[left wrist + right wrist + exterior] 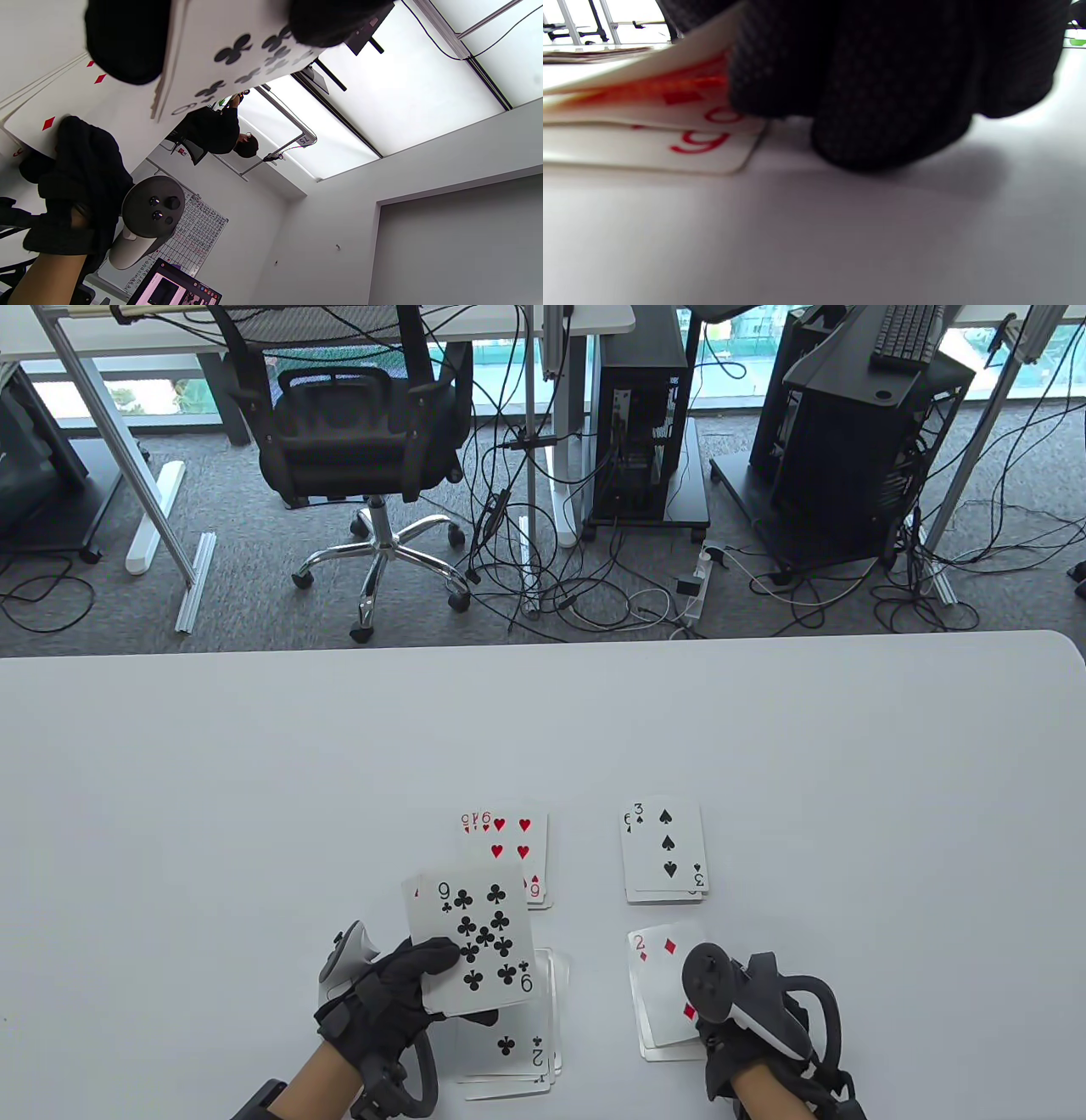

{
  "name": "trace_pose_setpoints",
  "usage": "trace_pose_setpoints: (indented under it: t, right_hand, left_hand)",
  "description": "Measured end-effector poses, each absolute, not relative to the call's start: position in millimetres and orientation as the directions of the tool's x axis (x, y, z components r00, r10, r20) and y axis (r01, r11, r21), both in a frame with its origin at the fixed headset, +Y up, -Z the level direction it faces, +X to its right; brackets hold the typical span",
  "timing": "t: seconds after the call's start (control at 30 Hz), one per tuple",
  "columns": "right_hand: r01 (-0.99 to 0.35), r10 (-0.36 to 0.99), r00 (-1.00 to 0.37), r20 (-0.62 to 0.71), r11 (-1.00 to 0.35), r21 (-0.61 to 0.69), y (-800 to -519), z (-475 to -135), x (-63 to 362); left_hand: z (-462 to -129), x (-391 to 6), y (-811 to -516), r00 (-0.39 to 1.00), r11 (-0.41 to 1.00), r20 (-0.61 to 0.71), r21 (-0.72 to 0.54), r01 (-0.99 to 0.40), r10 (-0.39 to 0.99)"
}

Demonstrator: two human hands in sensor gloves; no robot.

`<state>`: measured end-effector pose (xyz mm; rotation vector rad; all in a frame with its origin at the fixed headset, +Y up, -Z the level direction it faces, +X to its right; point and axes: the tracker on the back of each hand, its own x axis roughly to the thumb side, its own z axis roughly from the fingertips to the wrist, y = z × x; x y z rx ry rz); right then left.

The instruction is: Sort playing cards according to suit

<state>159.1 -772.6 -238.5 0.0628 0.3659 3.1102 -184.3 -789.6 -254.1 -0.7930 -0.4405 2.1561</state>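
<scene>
The left hand [386, 993] is pinching the remaining cards [473, 937] for sorting, while the right hand [755, 1027] fingers [882, 106] are pinching a diamond card [670, 993] at its pile.

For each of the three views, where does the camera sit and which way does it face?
Table view: above, looking down at the table; both hands show, left hand holding the nine of clubs.
Left wrist view: at the left wrist, tilted up toward the ceiling; fingers show.
Right wrist view: low at table level, right hand on the diamonds pile.
Shared: the nine of clubs.
</scene>
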Motion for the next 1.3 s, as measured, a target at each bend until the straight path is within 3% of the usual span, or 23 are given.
trace_pose_setpoints:
  t: [0.13, 0.3, 0.4, 0.5, 0.63, 0.7, 0.83, 1.0, 1.3]
  right_hand:
    - [0.1, -0.088, -0.995, 0.057, -0.958, 0.27, -773.0, -239.9, 156.2]
    - [0.078, -0.087, -0.996, -0.007, -0.923, 0.377, -759.3, -245.0, 152.6]
    - [-0.05, 0.059, -0.998, 0.032, -0.971, 0.235, -740.7, -245.8, 138.2]
    - [-0.301, 0.309, -0.942, 0.132, -0.95, 0.081, -721.1, -245.0, 114.4]
    - [-0.567, 0.55, -0.784, 0.288, -0.823, 0.027, -704.2, -244.2, 80.9]
    - [-0.633, 0.607, -0.718, 0.34, -0.773, 0.044, -699.5, -242.5, 65.6]
    - [-0.688, 0.63, -0.655, 0.417, -0.726, 0.017, -700.7, -232.4, 47.3]
    - [-0.678, 0.642, -0.653, 0.403, -0.732, 0.068, -715.5, -227.6, 41.6]
    - [-0.864, 0.818, -0.458, 0.349, -0.502, 0.044, -726.0, -223.6, 48.4]
  left_hand:
    - [-254.0, -184.9, -789.5, -0.5, -0.636, -0.395, -0.532, -0.56, 0.771]
    - [-254.1, -185.7, -789.5, -0.498, -0.635, -0.396, -0.533, -0.559, 0.771]
    - [-253.9, -185.8, -790.0, -0.495, -0.635, -0.399, -0.532, -0.561, 0.772]
    - [-253.7, -185.9, -789.9, -0.494, -0.636, -0.402, -0.531, -0.56, 0.771]
    - [-253.9, -186.3, -790.0, -0.494, -0.634, -0.399, -0.532, -0.562, 0.773]
    - [-254.0, -186.3, -790.0, -0.494, -0.633, -0.398, -0.533, -0.561, 0.773]
    - [-253.8, -185.5, -788.8, -0.486, -0.625, -0.395, -0.546, -0.559, 0.78]
    - [-251.0, -180.1, -786.4, -0.478, -0.619, -0.398, -0.571, -0.539, 0.783]
    - [-247.3, -171.2, -783.4, -0.465, -0.614, -0.41, -0.619, -0.489, 0.784]
